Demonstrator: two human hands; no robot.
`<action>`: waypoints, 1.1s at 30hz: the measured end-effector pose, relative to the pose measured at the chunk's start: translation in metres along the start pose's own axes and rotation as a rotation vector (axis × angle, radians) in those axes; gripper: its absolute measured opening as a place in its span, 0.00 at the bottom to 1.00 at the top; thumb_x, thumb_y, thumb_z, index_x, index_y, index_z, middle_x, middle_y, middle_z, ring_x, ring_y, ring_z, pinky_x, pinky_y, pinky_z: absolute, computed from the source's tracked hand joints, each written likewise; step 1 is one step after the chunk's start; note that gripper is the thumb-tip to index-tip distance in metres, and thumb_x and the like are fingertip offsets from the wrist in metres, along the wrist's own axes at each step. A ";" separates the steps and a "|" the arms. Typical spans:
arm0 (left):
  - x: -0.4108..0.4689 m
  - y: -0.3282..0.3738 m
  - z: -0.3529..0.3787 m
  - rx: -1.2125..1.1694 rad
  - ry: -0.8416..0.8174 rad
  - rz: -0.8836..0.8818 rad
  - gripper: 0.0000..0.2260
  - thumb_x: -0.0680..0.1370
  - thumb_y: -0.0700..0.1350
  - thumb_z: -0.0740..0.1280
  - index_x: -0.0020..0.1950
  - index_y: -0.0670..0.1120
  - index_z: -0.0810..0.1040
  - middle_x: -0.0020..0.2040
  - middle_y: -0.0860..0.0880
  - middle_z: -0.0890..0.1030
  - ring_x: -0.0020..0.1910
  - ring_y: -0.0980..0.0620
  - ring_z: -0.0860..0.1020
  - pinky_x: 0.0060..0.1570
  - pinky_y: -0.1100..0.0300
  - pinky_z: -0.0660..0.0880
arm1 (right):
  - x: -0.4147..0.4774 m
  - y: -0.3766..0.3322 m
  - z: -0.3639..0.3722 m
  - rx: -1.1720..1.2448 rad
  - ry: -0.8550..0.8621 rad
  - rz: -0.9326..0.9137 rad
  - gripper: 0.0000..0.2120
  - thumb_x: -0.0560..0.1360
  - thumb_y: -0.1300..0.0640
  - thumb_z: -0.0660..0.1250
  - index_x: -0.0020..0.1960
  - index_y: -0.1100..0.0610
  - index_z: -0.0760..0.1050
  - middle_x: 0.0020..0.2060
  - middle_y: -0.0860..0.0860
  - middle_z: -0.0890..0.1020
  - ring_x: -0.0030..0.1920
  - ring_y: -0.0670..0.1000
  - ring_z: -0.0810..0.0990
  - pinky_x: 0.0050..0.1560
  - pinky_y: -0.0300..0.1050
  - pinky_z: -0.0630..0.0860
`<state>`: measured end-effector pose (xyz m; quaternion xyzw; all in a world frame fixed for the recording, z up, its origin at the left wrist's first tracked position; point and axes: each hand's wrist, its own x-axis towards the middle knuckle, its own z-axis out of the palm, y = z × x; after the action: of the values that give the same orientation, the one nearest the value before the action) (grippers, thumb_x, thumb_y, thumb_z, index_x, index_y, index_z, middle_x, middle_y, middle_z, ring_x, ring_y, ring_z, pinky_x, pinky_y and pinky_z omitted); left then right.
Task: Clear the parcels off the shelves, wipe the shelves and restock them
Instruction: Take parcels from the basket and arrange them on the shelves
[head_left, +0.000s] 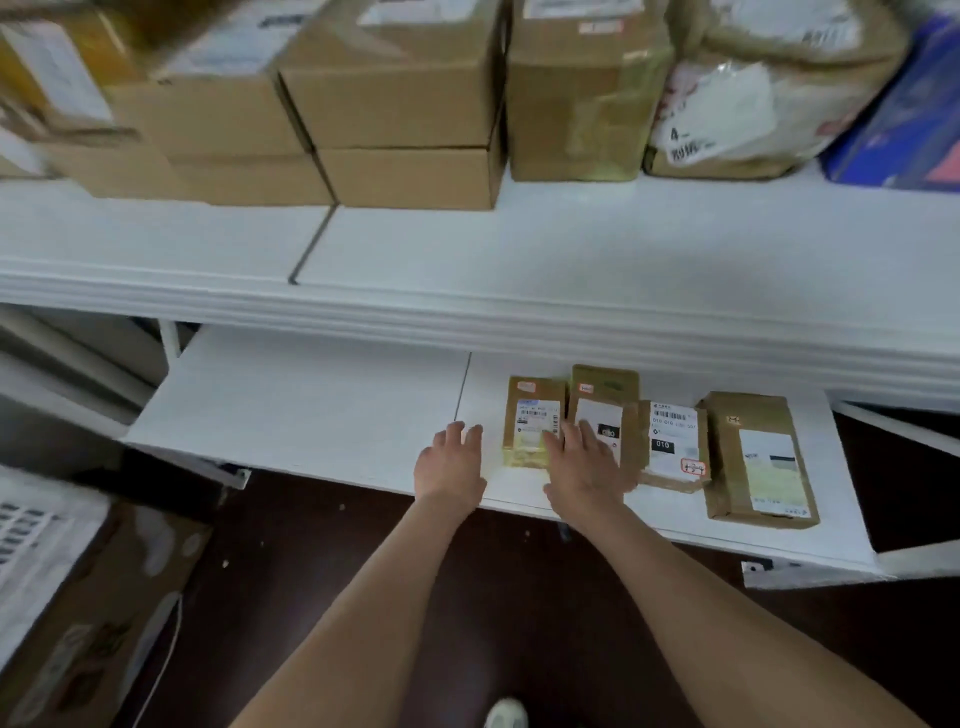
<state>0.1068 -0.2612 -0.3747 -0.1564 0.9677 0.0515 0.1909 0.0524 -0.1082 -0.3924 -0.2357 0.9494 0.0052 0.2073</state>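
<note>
White shelving fills the view, big cardboard boxes (405, 104) stacked on the upper shelf (571, 260). Over the lower shelf (311, 405), the left hand (452, 467) reaches flat, fingers straight and close together. Just beside it, the right hand (582, 467) lays slightly spread fingers on the two leftmost of four small parcels (672, 447) lying in a row.
</note>
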 end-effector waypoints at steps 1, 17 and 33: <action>-0.013 -0.005 -0.011 0.030 0.016 0.001 0.30 0.78 0.46 0.65 0.77 0.48 0.54 0.76 0.46 0.56 0.72 0.46 0.61 0.64 0.54 0.68 | -0.007 -0.009 -0.011 -0.004 0.010 -0.018 0.36 0.76 0.57 0.67 0.78 0.53 0.51 0.78 0.56 0.50 0.78 0.59 0.46 0.76 0.55 0.54; -0.217 -0.115 -0.102 0.052 0.183 -0.342 0.28 0.77 0.48 0.67 0.74 0.47 0.61 0.74 0.45 0.61 0.71 0.46 0.64 0.63 0.53 0.67 | -0.124 -0.179 -0.126 -0.076 0.108 -0.467 0.30 0.77 0.57 0.65 0.76 0.54 0.57 0.75 0.56 0.57 0.77 0.58 0.48 0.74 0.51 0.56; -0.380 -0.366 -0.098 -0.040 0.256 -0.640 0.27 0.77 0.46 0.67 0.73 0.48 0.61 0.71 0.45 0.63 0.70 0.45 0.65 0.63 0.50 0.70 | -0.208 -0.472 -0.124 -0.160 0.203 -0.774 0.27 0.78 0.51 0.65 0.73 0.55 0.61 0.72 0.56 0.63 0.74 0.58 0.57 0.71 0.51 0.62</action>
<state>0.5233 -0.5153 -0.1523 -0.4611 0.8844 -0.0119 0.0713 0.3826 -0.4483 -0.1551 -0.5904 0.8028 -0.0225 0.0803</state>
